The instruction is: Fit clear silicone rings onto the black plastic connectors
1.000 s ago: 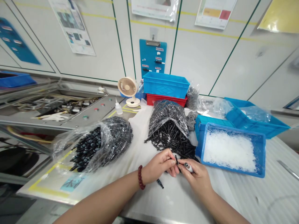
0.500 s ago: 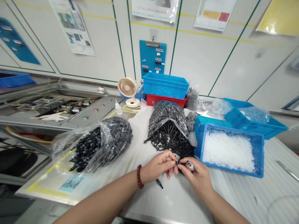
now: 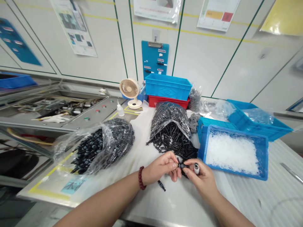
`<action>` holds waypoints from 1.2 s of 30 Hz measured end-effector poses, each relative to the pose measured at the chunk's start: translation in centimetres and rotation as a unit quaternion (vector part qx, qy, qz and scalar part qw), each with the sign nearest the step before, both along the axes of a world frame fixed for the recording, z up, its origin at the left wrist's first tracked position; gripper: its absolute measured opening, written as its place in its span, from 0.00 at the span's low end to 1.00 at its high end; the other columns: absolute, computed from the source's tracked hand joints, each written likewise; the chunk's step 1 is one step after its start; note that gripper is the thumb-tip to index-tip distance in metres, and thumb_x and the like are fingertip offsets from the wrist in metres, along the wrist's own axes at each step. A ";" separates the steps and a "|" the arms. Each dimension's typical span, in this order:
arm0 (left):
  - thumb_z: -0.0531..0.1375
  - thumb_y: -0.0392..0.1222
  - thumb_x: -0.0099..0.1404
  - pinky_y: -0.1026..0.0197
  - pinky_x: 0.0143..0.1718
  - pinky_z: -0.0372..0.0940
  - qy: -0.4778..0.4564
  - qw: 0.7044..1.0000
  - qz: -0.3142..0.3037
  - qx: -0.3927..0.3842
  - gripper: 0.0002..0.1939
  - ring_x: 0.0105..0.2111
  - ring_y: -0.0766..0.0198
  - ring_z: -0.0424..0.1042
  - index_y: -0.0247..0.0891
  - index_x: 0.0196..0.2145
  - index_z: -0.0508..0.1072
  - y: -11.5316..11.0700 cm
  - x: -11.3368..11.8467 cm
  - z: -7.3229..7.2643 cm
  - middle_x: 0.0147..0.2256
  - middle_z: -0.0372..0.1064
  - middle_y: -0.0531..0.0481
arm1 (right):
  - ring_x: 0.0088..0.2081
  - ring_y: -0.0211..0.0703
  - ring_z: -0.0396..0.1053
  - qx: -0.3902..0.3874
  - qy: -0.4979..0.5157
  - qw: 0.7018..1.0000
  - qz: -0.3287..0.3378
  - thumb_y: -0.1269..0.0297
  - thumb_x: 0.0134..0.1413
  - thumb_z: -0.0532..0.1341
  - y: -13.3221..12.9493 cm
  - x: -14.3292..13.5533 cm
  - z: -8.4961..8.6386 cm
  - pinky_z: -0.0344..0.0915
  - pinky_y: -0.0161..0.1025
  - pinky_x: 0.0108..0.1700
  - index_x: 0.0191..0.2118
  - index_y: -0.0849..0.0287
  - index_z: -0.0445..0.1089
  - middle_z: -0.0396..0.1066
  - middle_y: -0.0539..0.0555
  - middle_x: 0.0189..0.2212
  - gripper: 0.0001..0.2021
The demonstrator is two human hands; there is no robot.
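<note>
- The left hand [image 3: 163, 168] and right hand [image 3: 203, 176] pinch one banded black rod [image 3: 181, 165] between them, near the spilled black rods [image 3: 174, 142]; so slim a fingertip grip could slip — and lose it among them.
- The right hand also cradles a pale tube [image 3: 196, 169]; that divided hold might loosen and drop it.
- A spare banded piece [image 3: 161, 186] lies on the worktop [image 3: 175, 208] just nearer than the left hand; a forearm could brush it away.
- Right of the hands, the blue tray [image 3: 265, 159] looks tilted — a knock might spill its clear rings [image 3: 232, 153].
</note>
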State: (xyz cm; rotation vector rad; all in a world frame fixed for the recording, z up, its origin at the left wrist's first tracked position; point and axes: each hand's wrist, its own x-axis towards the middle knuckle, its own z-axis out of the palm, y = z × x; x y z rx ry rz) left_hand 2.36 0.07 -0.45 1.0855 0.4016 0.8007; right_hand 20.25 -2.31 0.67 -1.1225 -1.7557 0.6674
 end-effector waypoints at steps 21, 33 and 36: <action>0.62 0.50 0.57 0.69 0.24 0.62 -0.003 1.000 0.009 0.011 0.19 0.21 0.71 0.69 0.35 0.30 0.57 -0.1 -0.2 0.5 0.26 0.71 0.49 | 0.21 0.34 0.62 -0.006 -0.015 1.000 0.002 0.62 0.49 0.59 0.2 0.2 0.0 0.61 0.32 0.24 0.31 0.58 0.72 0.67 0.48 0.20 0.07; 0.58 0.38 0.56 0.67 0.26 0.63 0.149 0.973 0.139 0.107 0.08 0.22 0.70 0.66 0.34 0.29 0.61 -0.5 0.0 0.5 0.26 0.69 0.50 | 0.18 0.33 0.60 -0.022 0.003 0.999 -0.041 0.61 0.49 0.57 0.7 0.2 0.2 0.59 0.30 0.20 0.28 0.59 0.69 0.65 0.47 0.19 0.08; 0.57 0.37 0.57 0.66 0.26 0.64 0.207 0.947 0.158 0.186 0.04 0.24 0.69 0.67 0.34 0.29 0.63 -0.4 -0.2 0.2 0.27 0.69 0.50 | 0.18 0.33 0.59 0.000 0.002 0.998 -0.065 0.61 0.50 0.57 0.8 0.4 0.2 0.58 0.30 0.21 0.29 0.59 0.69 0.65 0.47 0.20 0.08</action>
